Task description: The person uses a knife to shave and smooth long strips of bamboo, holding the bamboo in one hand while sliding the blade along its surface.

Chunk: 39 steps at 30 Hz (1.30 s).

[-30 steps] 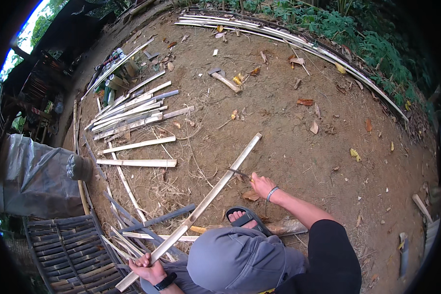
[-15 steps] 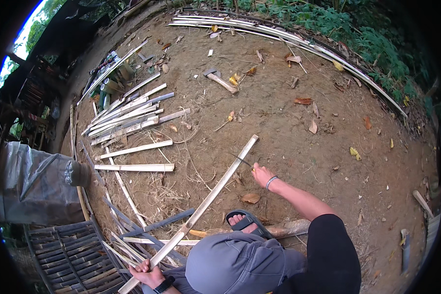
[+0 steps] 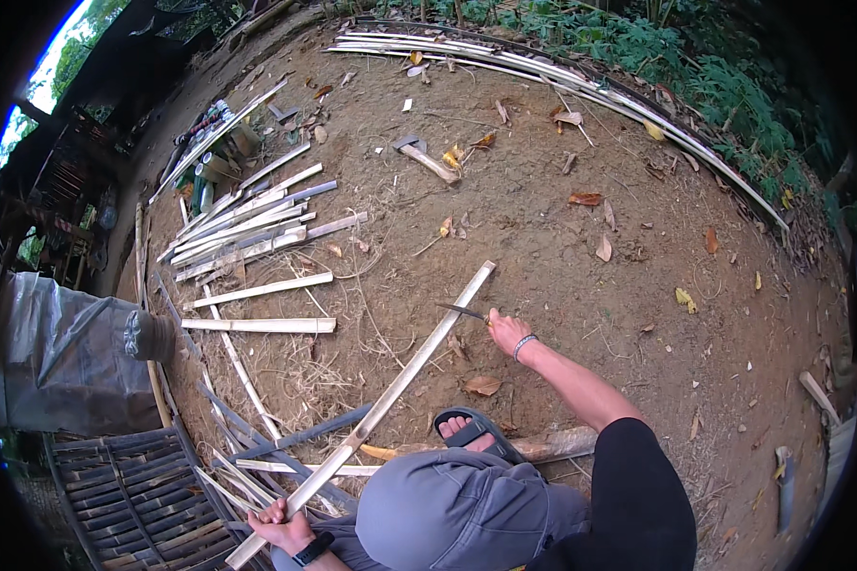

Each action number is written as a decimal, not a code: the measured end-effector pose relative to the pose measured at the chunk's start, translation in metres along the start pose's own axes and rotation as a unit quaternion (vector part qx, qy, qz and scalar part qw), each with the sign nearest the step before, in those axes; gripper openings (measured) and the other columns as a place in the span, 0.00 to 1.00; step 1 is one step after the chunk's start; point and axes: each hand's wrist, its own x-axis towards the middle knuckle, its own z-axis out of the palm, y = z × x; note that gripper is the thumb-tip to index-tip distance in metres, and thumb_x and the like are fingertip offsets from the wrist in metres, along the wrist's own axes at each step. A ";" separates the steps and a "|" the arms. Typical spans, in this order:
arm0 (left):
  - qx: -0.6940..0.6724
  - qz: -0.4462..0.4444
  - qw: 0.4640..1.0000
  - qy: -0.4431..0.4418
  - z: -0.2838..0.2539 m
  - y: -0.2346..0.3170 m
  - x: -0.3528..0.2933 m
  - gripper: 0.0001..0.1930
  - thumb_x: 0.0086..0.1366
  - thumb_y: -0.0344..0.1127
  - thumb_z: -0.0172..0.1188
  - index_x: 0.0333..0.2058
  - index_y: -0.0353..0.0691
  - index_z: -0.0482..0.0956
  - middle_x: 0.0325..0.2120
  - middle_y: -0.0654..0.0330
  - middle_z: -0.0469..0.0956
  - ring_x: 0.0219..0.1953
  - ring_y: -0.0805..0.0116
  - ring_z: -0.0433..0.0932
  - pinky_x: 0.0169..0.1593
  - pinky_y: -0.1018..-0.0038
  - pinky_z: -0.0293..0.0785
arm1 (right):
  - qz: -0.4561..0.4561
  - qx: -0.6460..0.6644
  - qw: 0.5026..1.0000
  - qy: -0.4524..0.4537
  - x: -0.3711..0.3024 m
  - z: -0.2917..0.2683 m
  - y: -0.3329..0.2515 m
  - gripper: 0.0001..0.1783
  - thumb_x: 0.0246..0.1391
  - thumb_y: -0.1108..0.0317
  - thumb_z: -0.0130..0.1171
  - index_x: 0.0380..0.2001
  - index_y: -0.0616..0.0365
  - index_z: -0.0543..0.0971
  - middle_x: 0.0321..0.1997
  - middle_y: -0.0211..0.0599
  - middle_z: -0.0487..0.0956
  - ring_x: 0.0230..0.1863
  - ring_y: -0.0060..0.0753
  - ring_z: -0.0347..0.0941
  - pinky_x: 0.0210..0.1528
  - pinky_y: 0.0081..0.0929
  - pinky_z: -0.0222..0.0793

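Observation:
A long pale split bamboo strip [image 3: 419, 357] runs diagonally from the lower left to the middle of the ground. Near its lower end, my left hand [image 3: 283, 529] is wrapped round it. In my right hand [image 3: 509, 332] is a knife [image 3: 462, 310] with a dark, narrow blade, its handle mostly hidden by the fingers. The blade crosses over the strip near its far end; whether its edge touches, I cannot tell. Below the knife, a sandalled foot [image 3: 471, 433] stands beside the strip, close to a wooden log [image 3: 557, 443].
Several split bamboo pieces [image 3: 248, 228] lie fanned out at the left. A hatchet [image 3: 428, 160] rests on the dirt farther off. Long strips [image 3: 543, 71] line the plants at the back. At the lower left is a bamboo slat rack [image 3: 143, 500], below a plastic-covered bundle [image 3: 67, 352].
The knife blade has turned flatter, and its tip reaches a little farther left past the strip. My left hand keeps its hold on the bamboo.

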 end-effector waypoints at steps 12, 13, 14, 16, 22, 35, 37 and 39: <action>-0.025 0.006 1.000 -0.005 -0.004 0.006 -0.003 0.22 0.65 0.43 0.43 0.11 0.50 0.54 0.04 0.70 0.50 0.08 0.76 0.49 0.18 0.78 0.54 | 0.004 0.008 0.999 -0.036 -0.012 0.011 -0.030 0.16 0.59 0.59 0.44 0.39 0.63 0.63 0.28 0.60 0.77 0.32 0.63 0.75 0.35 0.53 0.72; -0.018 0.008 1.000 -0.010 -0.007 0.007 0.001 0.22 0.65 0.43 0.44 0.11 0.50 0.54 0.04 0.70 0.50 0.08 0.76 0.49 0.19 0.78 0.54 | -0.017 -0.006 0.999 -0.038 -0.011 0.005 -0.031 0.16 0.59 0.59 0.44 0.39 0.63 0.63 0.28 0.60 0.77 0.32 0.63 0.75 0.36 0.53 0.72; -0.008 0.005 1.000 -0.017 -0.003 0.004 -0.001 0.22 0.65 0.43 0.44 0.11 0.50 0.54 0.05 0.70 0.50 0.08 0.76 0.50 0.19 0.78 0.54 | -0.030 -0.023 0.999 -0.038 -0.012 -0.002 -0.025 0.16 0.60 0.59 0.44 0.39 0.63 0.63 0.28 0.60 0.77 0.33 0.63 0.75 0.36 0.53 0.72; -0.018 0.002 1.000 -0.013 -0.001 -0.001 -0.003 0.23 0.65 0.43 0.44 0.11 0.50 0.54 0.04 0.70 0.51 0.08 0.76 0.50 0.19 0.78 0.54 | 0.018 0.004 1.000 0.011 0.004 0.010 -0.001 0.15 0.59 0.60 0.44 0.39 0.62 0.63 0.27 0.60 0.77 0.32 0.63 0.75 0.35 0.53 0.72; -0.007 0.022 1.000 0.000 0.001 0.006 -0.008 0.23 0.65 0.43 0.44 0.11 0.50 0.54 0.05 0.69 0.50 0.08 0.75 0.49 0.19 0.77 0.54 | -0.060 -0.038 0.996 -0.045 -0.006 0.002 -0.022 0.16 0.60 0.60 0.43 0.39 0.65 0.63 0.27 0.61 0.77 0.31 0.62 0.75 0.33 0.53 0.72; -0.030 0.003 0.999 -0.028 0.000 0.001 -0.009 0.21 0.65 0.42 0.43 0.13 0.49 0.52 0.06 0.68 0.50 0.10 0.74 0.50 0.20 0.75 0.57 | 0.048 0.053 0.997 0.011 0.009 0.012 0.014 0.15 0.60 0.61 0.43 0.38 0.65 0.63 0.28 0.65 0.76 0.32 0.65 0.74 0.35 0.54 0.70; -0.029 0.010 0.999 -0.023 -0.003 0.007 -0.005 0.21 0.65 0.42 0.44 0.13 0.49 0.52 0.06 0.68 0.50 0.09 0.74 0.51 0.20 0.76 0.57 | -0.003 0.023 0.999 -0.036 -0.004 0.006 -0.005 0.15 0.60 0.61 0.43 0.37 0.65 0.63 0.28 0.64 0.76 0.33 0.65 0.74 0.36 0.54 0.70; -0.022 0.022 0.999 -0.017 -0.002 0.009 -0.006 0.21 0.65 0.42 0.44 0.12 0.49 0.52 0.05 0.68 0.50 0.09 0.74 0.51 0.19 0.76 0.57 | -0.031 -0.015 0.997 -0.062 -0.001 -0.003 -0.008 0.16 0.60 0.60 0.44 0.37 0.66 0.64 0.28 0.63 0.76 0.34 0.65 0.74 0.36 0.55 0.70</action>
